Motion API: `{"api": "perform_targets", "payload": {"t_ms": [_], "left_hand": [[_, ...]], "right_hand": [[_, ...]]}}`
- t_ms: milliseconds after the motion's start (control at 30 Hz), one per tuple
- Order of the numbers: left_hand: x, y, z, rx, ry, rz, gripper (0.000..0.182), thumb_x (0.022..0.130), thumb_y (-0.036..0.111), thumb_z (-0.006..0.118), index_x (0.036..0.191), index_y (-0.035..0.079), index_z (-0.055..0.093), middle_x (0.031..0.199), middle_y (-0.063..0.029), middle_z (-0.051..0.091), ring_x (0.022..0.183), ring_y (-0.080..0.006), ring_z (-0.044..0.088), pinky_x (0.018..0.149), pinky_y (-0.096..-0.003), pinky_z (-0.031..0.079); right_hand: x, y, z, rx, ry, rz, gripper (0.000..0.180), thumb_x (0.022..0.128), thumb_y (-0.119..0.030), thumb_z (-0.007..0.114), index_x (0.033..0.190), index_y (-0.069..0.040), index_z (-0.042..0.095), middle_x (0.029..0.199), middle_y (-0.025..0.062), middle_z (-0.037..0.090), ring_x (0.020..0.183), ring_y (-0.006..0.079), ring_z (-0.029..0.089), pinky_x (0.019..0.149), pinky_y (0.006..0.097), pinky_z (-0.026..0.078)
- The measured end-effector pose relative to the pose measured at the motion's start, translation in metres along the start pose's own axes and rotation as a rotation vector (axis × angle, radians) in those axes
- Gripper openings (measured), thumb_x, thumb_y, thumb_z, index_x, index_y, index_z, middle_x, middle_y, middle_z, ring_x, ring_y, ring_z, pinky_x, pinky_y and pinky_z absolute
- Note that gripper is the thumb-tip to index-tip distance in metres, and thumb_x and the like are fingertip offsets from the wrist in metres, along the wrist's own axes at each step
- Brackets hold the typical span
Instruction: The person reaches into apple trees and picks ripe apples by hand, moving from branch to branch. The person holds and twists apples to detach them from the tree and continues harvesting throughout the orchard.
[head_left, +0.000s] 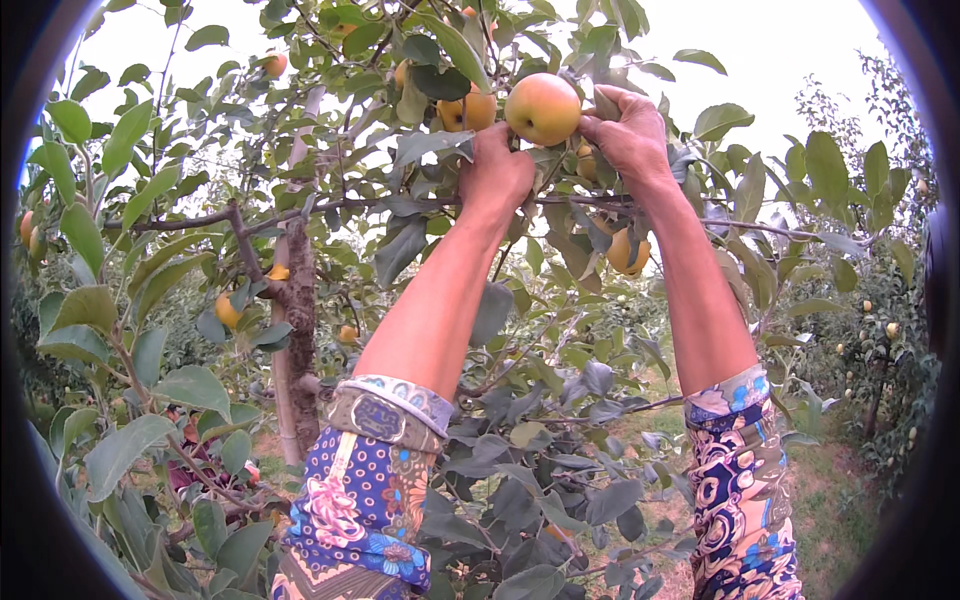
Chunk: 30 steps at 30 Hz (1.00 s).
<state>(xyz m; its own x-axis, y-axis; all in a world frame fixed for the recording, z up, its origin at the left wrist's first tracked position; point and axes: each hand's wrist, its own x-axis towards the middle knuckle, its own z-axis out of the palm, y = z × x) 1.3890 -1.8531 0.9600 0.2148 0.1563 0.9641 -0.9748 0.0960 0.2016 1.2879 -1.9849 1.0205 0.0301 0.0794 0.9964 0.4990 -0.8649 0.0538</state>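
Note:
A large yellow-and-pink apple (544, 109) hangs high in the tree between my two hands. My left hand (495, 169) is curled just below and left of it, close to a second apple (466, 110) partly covered by leaves. What its fingers hold, if anything, is hidden. My right hand (634, 135) is at the large apple's right side, with thumb and forefinger pinching a leaf (607, 105). Both arms reach upward, with patterned sleeves rolled to the forearm.
A thin branch (360, 202) runs across behind my wrists from the trunk (298, 337). Below my right hand hangs another apple (628, 251), and one more apple (228, 309) is left of the trunk. People (195, 450) are partly visible through foliage at lower left.

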Motion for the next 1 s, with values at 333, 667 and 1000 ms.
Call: {"api": "perform_targets", "payload": {"t_ms": [333,667,1000], "left_hand": [[-0.004,-0.005,0.000,0.069,-0.001,-0.015,0.039,0.075,0.007,0.051,0.110,0.008,0.068,0.091,-0.0206,0.070,0.095,-0.0386,0.067,0.085,-0.0459,0.050],[0.006,-0.015,0.003,-0.035,0.004,0.055,0.029,0.078,0.000,0.057,0.104,0.001,0.070,0.076,-0.0075,0.069,0.064,-0.0141,0.063,0.057,-0.0316,0.047],[-0.013,0.001,-0.004,0.086,0.029,-0.029,0.037,0.077,0.007,0.052,0.112,0.006,0.067,0.104,-0.0236,0.068,0.103,-0.0399,0.064,0.091,-0.0484,0.049]], "right_hand": [[-0.007,-0.008,-0.008,-0.096,-0.119,-0.167,0.063,0.084,-0.001,0.072,0.141,0.004,0.045,0.104,0.0103,0.066,0.084,0.0133,0.061,0.073,0.0268,0.053],[-0.047,-0.036,-0.050,-0.097,-0.322,0.114,0.033,0.092,-0.008,0.058,0.122,0.006,0.060,0.073,0.0011,0.064,0.069,0.0086,0.059,0.067,0.0265,0.047],[0.032,-0.049,-0.009,-0.163,-0.231,0.114,0.089,0.090,-0.054,0.063,0.152,-0.002,0.026,0.103,0.0144,0.062,0.071,0.0140,0.053,0.050,0.0285,0.043]]}}
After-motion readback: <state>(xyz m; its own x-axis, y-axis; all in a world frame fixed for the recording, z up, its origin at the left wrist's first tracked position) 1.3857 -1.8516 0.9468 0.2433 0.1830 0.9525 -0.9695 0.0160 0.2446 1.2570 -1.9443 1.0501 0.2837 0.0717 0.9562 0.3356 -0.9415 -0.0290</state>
